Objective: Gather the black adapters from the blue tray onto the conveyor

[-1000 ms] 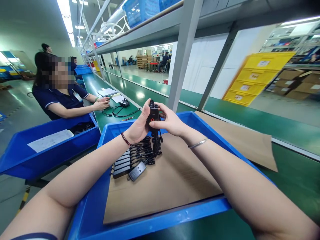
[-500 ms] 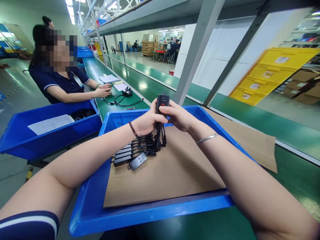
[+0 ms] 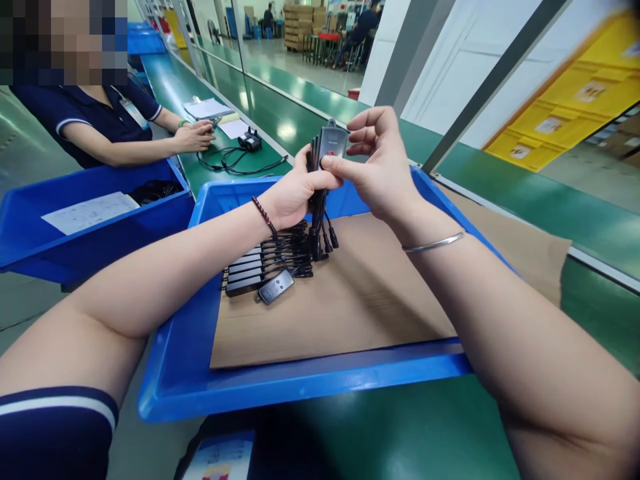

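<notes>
Item: bundle of black remote units [image 3: 327, 150], held upright above the blue bin [image 3: 300, 393]. The left hand [image 3: 295, 193] is clamped around the bundle's lower bodies; the right hand [image 3: 383, 167] pinches the front unit at its face with thumb and forefinger, its other fingers spread loose above. Short leads hang from the bundle, their plug ends dangling just over the cardboard liner [image 3: 350, 313]. Hazards, as judged: the stack is gripped only at one end, so a slackened left hand could let units fan out and drop into the bin; the dangling leads could snag on the row already laid down and drag it out of line. Count: one bundle in hand, several units thick, exact number not readable edge-on; one row of laid units [image 3: 247, 270] on the liner, about six, overlapping; one loose unit [image 3: 276, 285] lying face-up beside that row; one liner; two blue bins, the second [image 3: 95, 227] at left holding a paper sheet; one co-worker seated beyond it.
</notes>
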Tool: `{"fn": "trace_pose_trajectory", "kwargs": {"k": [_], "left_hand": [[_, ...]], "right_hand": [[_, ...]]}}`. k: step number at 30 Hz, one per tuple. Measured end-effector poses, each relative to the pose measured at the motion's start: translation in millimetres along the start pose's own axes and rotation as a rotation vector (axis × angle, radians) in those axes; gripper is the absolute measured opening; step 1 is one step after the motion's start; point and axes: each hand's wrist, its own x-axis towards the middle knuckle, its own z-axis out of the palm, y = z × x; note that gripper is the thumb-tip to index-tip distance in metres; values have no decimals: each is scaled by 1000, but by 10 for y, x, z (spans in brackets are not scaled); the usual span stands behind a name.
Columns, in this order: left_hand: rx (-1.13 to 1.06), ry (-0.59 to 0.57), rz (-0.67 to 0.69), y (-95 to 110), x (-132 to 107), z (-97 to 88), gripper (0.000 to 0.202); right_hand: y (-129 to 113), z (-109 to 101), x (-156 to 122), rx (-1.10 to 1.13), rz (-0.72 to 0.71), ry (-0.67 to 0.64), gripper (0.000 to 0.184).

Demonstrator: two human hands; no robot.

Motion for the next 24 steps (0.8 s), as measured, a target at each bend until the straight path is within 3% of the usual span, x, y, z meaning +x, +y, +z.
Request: {"fn": "trace_pose_trajectory", "kwargs": {"k": [4, 10, 18, 21, 24], "left_hand": [[44, 11, 80, -27, 43, -33, 74], [105, 38, 94, -15, 46, -30, 79], [71, 55, 166, 18, 60, -76, 82], [27, 49, 166, 69, 57, -68, 81], [-71, 34, 84, 144, -22, 32, 77]], "right_hand": [[-48, 17, -18, -92, -50, 11, 29], [-113, 25, -34, -285, -129, 43, 19], [-41, 42, 11, -418, -203, 4, 25], [-212, -47, 40, -469, -230, -31, 30], [-604, -318, -169, -592, -226, -99, 30]]}}
